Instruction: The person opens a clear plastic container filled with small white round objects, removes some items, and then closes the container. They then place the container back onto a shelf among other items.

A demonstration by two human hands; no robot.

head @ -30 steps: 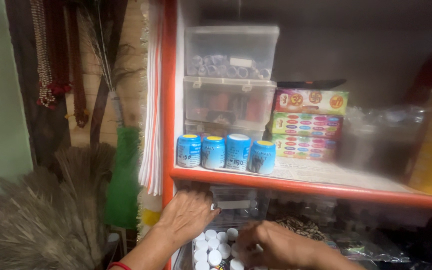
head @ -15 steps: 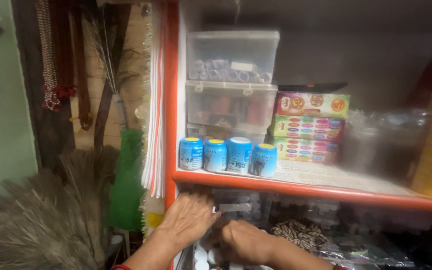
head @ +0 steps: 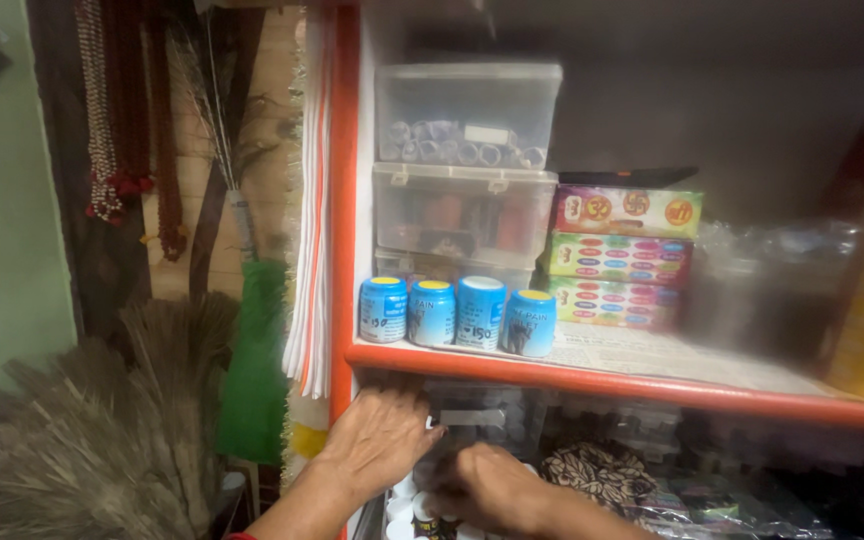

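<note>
While both grips rest loose, left hand (head: 377, 440) and right hand (head: 487, 488) touch small round white-capped jars (head: 404, 500).

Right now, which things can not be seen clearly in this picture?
- Head view: fingertips of the left hand are blurred against the clear box.
- Right hand covers most of the small white-capped bottles; the bottom edge cuts the rest.
- Contents of the lower shelf are dark and blurred.
</note>
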